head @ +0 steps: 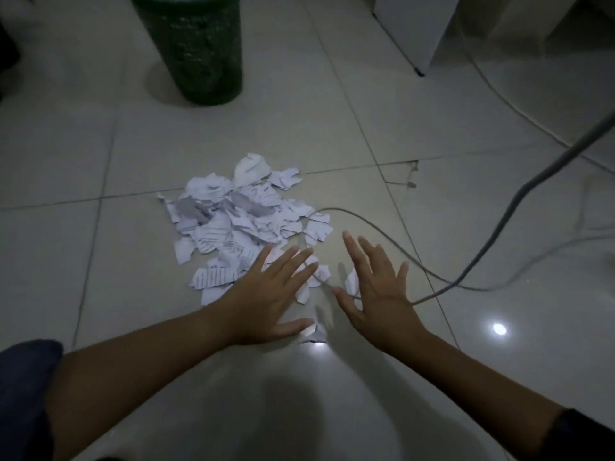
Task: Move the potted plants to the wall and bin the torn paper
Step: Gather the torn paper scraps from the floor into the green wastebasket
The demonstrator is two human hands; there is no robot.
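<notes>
A pile of torn paper (239,224) lies on the tiled floor (100,161) in the middle of the frame. The left hand (269,294) is flat with straight fingers, lying over the near edge of the pile. The right hand (379,287) is spread wide just beside it, holding nothing. A gray cable (382,234) runs under the right hand. A green bin (196,48) stands at the top left.

Obstacle: thin grey cable (382,234) looping across pale tiled floor (100,161) beside heap of torn white paper (239,221); open floor before dark green mesh bin (196,48).
</notes>
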